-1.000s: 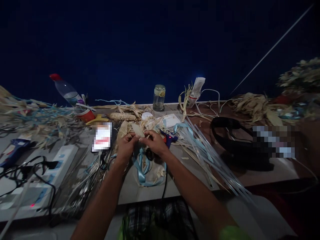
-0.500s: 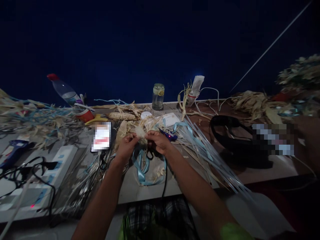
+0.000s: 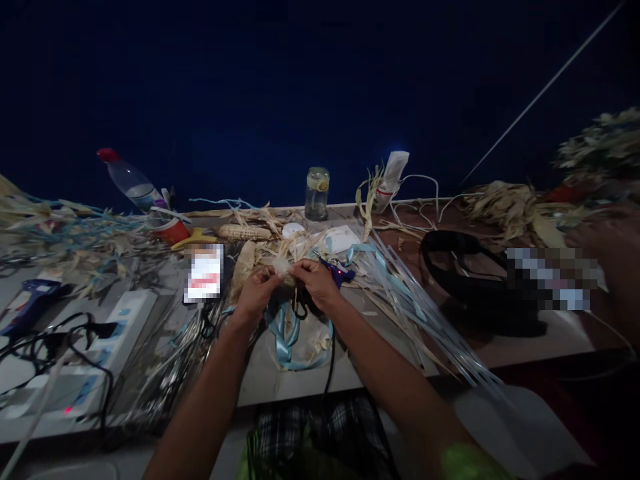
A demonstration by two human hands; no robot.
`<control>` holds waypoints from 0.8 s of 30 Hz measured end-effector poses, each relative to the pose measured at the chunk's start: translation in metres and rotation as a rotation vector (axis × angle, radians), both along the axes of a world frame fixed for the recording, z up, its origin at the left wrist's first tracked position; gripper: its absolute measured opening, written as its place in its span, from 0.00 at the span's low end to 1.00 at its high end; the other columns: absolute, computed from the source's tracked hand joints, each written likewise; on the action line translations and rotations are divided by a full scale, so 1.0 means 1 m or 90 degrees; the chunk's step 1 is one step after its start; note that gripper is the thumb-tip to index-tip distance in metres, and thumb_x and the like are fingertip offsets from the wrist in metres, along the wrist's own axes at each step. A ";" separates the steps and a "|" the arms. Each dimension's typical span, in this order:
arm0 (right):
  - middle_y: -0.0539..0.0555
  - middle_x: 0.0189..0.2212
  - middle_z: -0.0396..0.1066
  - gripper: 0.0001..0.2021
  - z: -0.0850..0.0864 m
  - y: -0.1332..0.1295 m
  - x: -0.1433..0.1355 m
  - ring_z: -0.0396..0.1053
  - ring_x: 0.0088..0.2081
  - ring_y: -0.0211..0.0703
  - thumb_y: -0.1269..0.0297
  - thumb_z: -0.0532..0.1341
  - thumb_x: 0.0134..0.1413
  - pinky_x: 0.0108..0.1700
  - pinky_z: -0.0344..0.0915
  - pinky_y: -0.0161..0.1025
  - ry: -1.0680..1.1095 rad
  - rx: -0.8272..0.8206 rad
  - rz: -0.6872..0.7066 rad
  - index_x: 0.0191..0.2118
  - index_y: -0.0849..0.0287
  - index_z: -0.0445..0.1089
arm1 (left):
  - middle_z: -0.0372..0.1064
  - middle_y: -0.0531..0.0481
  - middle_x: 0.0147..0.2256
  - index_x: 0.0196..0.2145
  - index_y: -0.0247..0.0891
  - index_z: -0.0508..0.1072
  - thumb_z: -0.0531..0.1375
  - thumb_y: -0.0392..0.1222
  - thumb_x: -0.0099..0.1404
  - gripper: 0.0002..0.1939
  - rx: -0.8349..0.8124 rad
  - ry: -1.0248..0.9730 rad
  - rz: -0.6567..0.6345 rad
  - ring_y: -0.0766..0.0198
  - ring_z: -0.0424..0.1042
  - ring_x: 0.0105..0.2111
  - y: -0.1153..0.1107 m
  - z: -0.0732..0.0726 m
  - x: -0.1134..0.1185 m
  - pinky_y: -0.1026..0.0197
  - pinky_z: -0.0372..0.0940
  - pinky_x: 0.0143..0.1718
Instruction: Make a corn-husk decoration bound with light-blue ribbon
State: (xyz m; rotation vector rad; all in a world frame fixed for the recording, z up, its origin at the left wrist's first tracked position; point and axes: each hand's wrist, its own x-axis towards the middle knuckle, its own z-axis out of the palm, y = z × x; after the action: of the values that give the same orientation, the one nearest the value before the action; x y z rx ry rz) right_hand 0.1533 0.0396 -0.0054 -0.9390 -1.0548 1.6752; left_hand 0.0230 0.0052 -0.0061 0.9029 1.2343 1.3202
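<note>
Between both hands is a thin pale piece of husk [image 3: 283, 265], held up at the middle of the table. My left hand [image 3: 257, 289] pinches its left edge between thumb and fingers. On the other edge, the fingertips of my right hand [image 3: 317, 283] are closed in a similar pinch. A loop of light blue ribbon [image 3: 286, 353] lies just below the hands. Right beside my right hand rests a dark blue tool with a red light [image 3: 341, 272], partly hidden. Dry husk strips [image 3: 295, 248] spread behind the fingers.
A corn cob [image 3: 244, 232], a lidded bottle [image 3: 317, 193] and a lit phone [image 3: 204, 273] stand or lie around the hands. Clear plastic sticks [image 3: 440, 333] run to the right, near a black ring-shaped device [image 3: 465, 287]. A white power strip [image 3: 115, 347] with cables lies at left.
The pale husk piece stood taller between the fingers and now sits lower and flatter. My hands have shifted only slightly.
</note>
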 end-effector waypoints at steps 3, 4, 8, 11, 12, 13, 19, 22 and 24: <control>0.45 0.17 0.61 0.10 -0.004 0.000 -0.001 0.54 0.22 0.30 0.60 0.63 0.37 0.27 0.51 0.32 -0.099 0.078 -0.025 0.21 0.62 0.67 | 0.62 0.56 0.19 0.21 0.34 0.65 0.66 0.44 0.43 0.14 0.003 0.018 0.025 0.72 0.59 0.21 0.001 -0.002 -0.002 0.67 0.56 0.25; 0.45 0.17 0.60 0.10 -0.005 0.000 0.000 0.54 0.22 0.31 0.59 0.63 0.37 0.27 0.51 0.31 -0.119 0.093 -0.025 0.21 0.62 0.67 | 0.62 0.57 0.19 0.21 0.35 0.65 0.66 0.44 0.43 0.14 0.006 0.021 0.028 0.72 0.59 0.21 0.001 -0.002 -0.002 0.67 0.56 0.26; 0.45 0.17 0.61 0.11 -0.004 0.001 0.002 0.53 0.21 0.30 0.58 0.64 0.36 0.25 0.49 0.31 -0.078 0.051 0.012 0.23 0.62 0.68 | 0.64 0.55 0.21 0.23 0.34 0.67 0.65 0.43 0.45 0.12 0.003 0.031 0.010 0.71 0.61 0.23 0.001 -0.002 -0.002 0.67 0.56 0.27; 0.43 0.16 0.59 0.13 -0.001 0.000 0.003 0.51 0.19 0.28 0.58 0.66 0.32 0.23 0.46 0.31 -0.019 -0.026 0.041 0.24 0.61 0.66 | 0.66 0.54 0.22 0.25 0.34 0.69 0.64 0.43 0.46 0.11 0.000 0.039 0.005 0.70 0.62 0.23 0.000 -0.001 0.000 0.66 0.56 0.27; 0.43 0.15 0.59 0.14 0.000 0.000 0.003 0.50 0.18 0.28 0.58 0.66 0.31 0.23 0.45 0.31 -0.008 -0.043 0.049 0.24 0.61 0.66 | 0.66 0.54 0.22 0.25 0.34 0.69 0.64 0.44 0.46 0.11 0.001 0.043 0.006 0.70 0.62 0.23 0.000 -0.001 0.000 0.66 0.56 0.27; 0.43 0.14 0.58 0.14 0.001 0.000 0.003 0.50 0.18 0.28 0.57 0.67 0.30 0.22 0.45 0.31 -0.002 -0.054 0.056 0.23 0.61 0.66 | 0.66 0.54 0.22 0.25 0.34 0.69 0.64 0.44 0.46 0.12 0.002 0.048 0.009 0.70 0.62 0.23 0.000 -0.001 0.001 0.66 0.56 0.27; 0.43 0.15 0.59 0.15 -0.005 0.001 0.001 0.51 0.18 0.28 0.56 0.67 0.30 0.23 0.46 0.31 -0.009 -0.046 0.055 0.22 0.62 0.65 | 0.66 0.55 0.22 0.26 0.34 0.69 0.64 0.46 0.46 0.14 -0.019 0.054 0.001 0.71 0.60 0.22 0.000 -0.001 0.000 0.67 0.55 0.25; 0.43 0.15 0.59 0.15 -0.007 0.000 0.000 0.52 0.19 0.28 0.56 0.66 0.32 0.23 0.46 0.31 -0.033 -0.024 0.037 0.23 0.62 0.66 | 0.65 0.54 0.21 0.24 0.34 0.69 0.65 0.47 0.44 0.14 -0.018 0.069 -0.004 0.71 0.61 0.21 0.000 0.000 -0.001 0.66 0.55 0.24; 0.42 0.14 0.57 0.15 -0.006 -0.001 0.000 0.50 0.18 0.28 0.56 0.66 0.33 0.23 0.44 0.31 -0.048 -0.022 0.041 0.23 0.62 0.65 | 0.66 0.53 0.21 0.25 0.33 0.70 0.65 0.46 0.44 0.15 -0.017 0.075 0.001 0.69 0.63 0.22 0.000 0.001 0.000 0.66 0.57 0.25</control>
State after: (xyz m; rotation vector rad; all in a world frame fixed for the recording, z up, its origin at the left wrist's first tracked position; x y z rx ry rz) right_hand 0.1535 0.0391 -0.0113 -1.0065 -1.1195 1.7274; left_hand 0.0229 0.0049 -0.0052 0.9730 1.3403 1.2636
